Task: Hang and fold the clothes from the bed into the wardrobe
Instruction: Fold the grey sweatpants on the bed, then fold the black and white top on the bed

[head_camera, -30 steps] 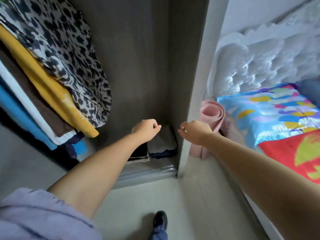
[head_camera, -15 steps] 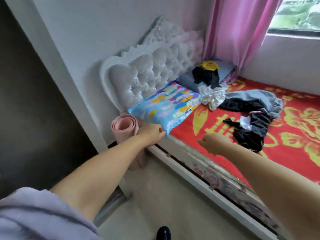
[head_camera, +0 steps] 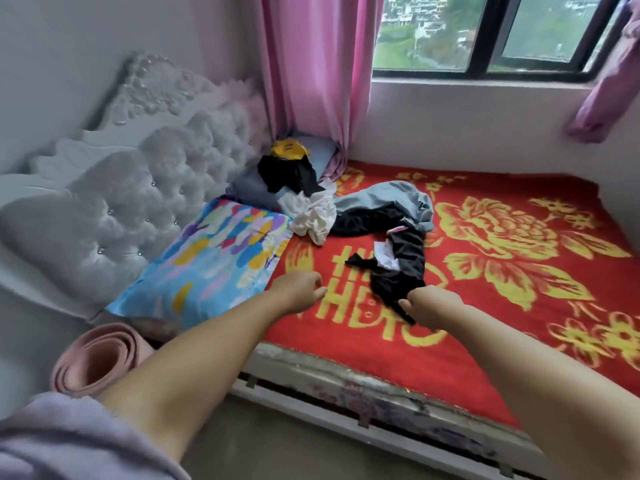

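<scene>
A pile of clothes lies on the red and yellow bedspread (head_camera: pixel 502 344). It includes a black garment (head_camera: pixel 401 268) nearest me, light blue jeans (head_camera: pixel 391 199), a white piece (head_camera: pixel 311 216), and a black and yellow piece (head_camera: pixel 287 161) on a grey pillow. My right hand (head_camera: pixel 431 304) reaches over the bed and its curled fingers grip the near end of the black garment, which still lies flat. My left hand (head_camera: pixel 299 289) hovers over the bedspread to the left of that garment, curled in a fist and holding nothing. The wardrobe is out of view.
A colourful pillow (head_camera: pixel 214 261) leans by the white tufted headboard (head_camera: pixel 131 202). A rolled pink mat (head_camera: pixel 100 362) stands on the floor at the bed's corner. Pink curtains (head_camera: pixel 311 71) and a window are behind the bed, and the bed's side rail (head_camera: pixel 346 414) runs in front of me.
My view swung right from the wardrobe interior to the bed. Both hands moved out over the bedspread, and my right hand reached the black garment.
</scene>
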Demonstrator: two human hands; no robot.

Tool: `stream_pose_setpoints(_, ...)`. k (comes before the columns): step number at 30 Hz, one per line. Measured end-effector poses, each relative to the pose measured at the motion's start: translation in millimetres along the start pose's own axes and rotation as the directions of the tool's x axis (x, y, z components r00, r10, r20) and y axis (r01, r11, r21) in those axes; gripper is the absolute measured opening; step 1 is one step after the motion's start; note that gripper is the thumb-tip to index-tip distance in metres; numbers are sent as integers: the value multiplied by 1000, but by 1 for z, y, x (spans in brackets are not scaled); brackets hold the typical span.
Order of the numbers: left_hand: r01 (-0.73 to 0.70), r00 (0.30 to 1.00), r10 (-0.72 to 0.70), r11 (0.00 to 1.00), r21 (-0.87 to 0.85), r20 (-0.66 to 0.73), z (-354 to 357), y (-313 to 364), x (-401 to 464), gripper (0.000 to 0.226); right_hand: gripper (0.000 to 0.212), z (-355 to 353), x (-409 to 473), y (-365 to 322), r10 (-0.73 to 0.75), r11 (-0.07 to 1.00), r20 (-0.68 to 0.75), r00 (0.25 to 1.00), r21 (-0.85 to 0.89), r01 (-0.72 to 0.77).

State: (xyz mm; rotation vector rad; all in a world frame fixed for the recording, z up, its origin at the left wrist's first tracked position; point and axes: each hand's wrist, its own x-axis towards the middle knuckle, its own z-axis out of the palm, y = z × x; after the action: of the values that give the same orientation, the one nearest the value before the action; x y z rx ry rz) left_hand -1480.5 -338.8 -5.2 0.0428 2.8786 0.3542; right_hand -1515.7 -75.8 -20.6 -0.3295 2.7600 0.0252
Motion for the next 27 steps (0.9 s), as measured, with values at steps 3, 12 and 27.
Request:
stream_pose_setpoints(3, -27, 999, 27, 1000, -1, 43, -2, 9, 49, 36, 35, 3, 22, 21, 44, 999, 10, 999, 10, -44)
stream_pose_setpoints(12, -129, 968, 125, 992, 5, 220, 61, 86, 171, 32, 34, 42, 85, 140, 236, 965, 196, 952, 66, -253)
stream_pose_setpoints(27, 133, 907, -85, 987, -90, 413, 233, 115, 332, 38, 30, 156, 284, 219, 100, 948, 347, 933, 252, -195)
